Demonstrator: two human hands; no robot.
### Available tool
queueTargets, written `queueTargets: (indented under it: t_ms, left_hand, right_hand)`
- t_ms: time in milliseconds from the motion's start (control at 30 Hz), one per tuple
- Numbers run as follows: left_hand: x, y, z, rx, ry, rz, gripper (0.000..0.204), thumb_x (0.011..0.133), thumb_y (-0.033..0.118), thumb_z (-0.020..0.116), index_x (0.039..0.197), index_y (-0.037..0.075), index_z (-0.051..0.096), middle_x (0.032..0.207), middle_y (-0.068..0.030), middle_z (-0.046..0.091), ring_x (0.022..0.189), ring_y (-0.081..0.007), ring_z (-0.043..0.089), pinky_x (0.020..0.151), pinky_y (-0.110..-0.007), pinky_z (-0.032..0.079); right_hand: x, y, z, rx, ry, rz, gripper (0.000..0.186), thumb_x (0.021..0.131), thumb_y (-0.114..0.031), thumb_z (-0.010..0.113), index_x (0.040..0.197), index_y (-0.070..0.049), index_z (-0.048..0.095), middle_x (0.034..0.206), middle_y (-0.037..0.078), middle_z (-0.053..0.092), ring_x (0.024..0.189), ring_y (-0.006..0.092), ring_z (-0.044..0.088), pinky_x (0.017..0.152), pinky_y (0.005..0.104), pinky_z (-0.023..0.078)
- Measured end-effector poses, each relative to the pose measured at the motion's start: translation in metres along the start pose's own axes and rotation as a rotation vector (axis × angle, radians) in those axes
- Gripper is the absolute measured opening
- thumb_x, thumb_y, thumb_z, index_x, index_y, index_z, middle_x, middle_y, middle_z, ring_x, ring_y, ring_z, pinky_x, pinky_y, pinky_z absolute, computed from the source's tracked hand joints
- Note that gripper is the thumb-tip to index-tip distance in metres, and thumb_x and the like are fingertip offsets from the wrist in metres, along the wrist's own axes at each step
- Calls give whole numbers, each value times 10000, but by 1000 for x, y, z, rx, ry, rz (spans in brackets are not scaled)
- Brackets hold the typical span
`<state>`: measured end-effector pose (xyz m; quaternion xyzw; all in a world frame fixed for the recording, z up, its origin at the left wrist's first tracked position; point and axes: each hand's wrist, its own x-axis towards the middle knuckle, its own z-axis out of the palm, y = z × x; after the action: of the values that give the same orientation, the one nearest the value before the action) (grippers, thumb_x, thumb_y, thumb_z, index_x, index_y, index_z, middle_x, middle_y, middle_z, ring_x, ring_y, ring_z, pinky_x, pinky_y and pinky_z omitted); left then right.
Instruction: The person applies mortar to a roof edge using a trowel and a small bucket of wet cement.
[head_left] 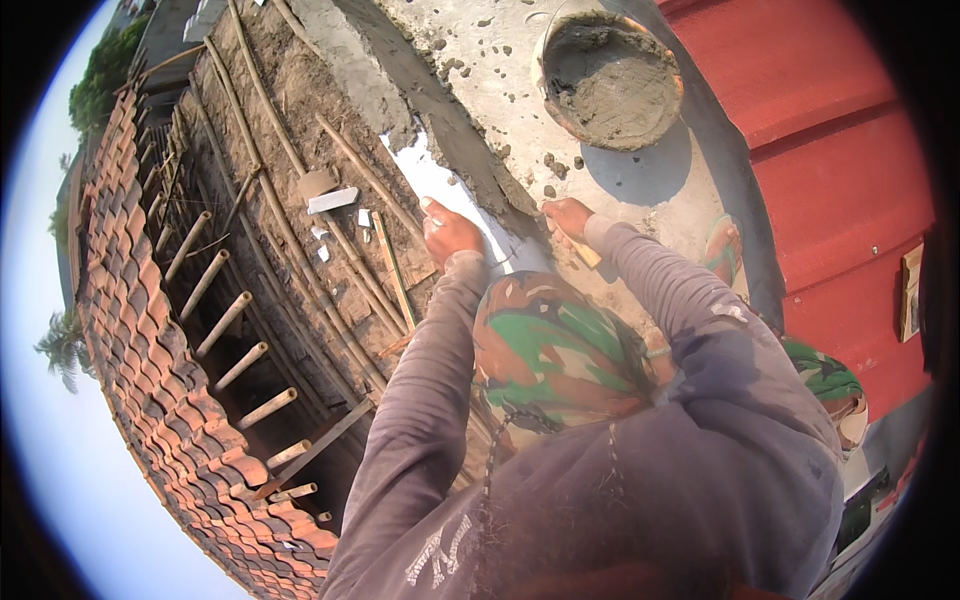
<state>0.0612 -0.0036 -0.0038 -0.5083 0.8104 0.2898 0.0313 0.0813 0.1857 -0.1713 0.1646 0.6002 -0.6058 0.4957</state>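
Observation:
Mortar-smeared wall top [465, 150] runs away from me, with a bare white block surface [428, 172] along its left side. My left hand [452, 234] is closed at the edge of this white surface, thumb uppermost; what its fingers hold, if anything, is hidden. On the other side of the wall, my right hand [568, 217] grips a tool with a pale wooden handle [586, 254], which sticks out toward me. The tool's working end cannot be made out against the grey mortar. Beyond my right hand stands a round bucket [680, 92] filled with wet grey mortar [620, 88].
Bamboo poles [290, 225] and block scraps [333, 200] lie on brown ground left of the wall. Farther left is a clay-tiled roof [130, 270] with bamboo rafter ends. Red roofing sheets [800, 130] rise at right. Mortar lumps dot the concrete ledge [515, 85].

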Motion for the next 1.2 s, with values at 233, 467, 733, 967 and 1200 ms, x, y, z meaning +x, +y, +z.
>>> queueTargets:
  t_ms: [233,467,733,967,1200]
  left_hand:
    - [5,-4,3,-35,12,3,821,1082,647,290,1406,-29,626,1341,-305,666,1271,-495,600,1090,-533,452]
    - [0,3,-1,-27,-7,13,797,1090,641,266,1346,-1,664,1278,-312,686,1207,-507,623,1043,-547,473]
    - [4,-5,2,-12,-11,44,785,1102,616,269,1320,-26,665,1253,-320,690,1183,-515,624,1026,-543,480]
    - [7,-5,3,5,-5,83,781,1105,607,275,1341,-32,658,1260,-324,688,1199,-509,624,1033,-539,483]
    - [8,-10,4,28,38,28,785,1090,634,292,1370,-1,657,1256,-310,698,1198,-499,639,1030,-531,502]
  right_hand:
    - [18,-106,18,82,30,-329,517,1037,-507,553,853,-25,579,621,88,548,448,215,534,428,395,429]
    - [59,-116,-3,-123,28,-93,526,1029,-511,575,860,-13,592,612,108,565,441,220,551,432,420,482]
    - [35,-95,4,156,-46,-150,521,1038,-514,565,866,-23,597,629,93,550,455,226,525,442,432,449]
    - [75,-180,2,-9,13,-134,515,1044,-525,555,862,-45,597,708,114,587,478,232,509,487,442,467]
    - [47,-89,-2,53,-59,135,499,1032,-509,543,849,-46,580,732,93,570,548,230,552,526,438,486]
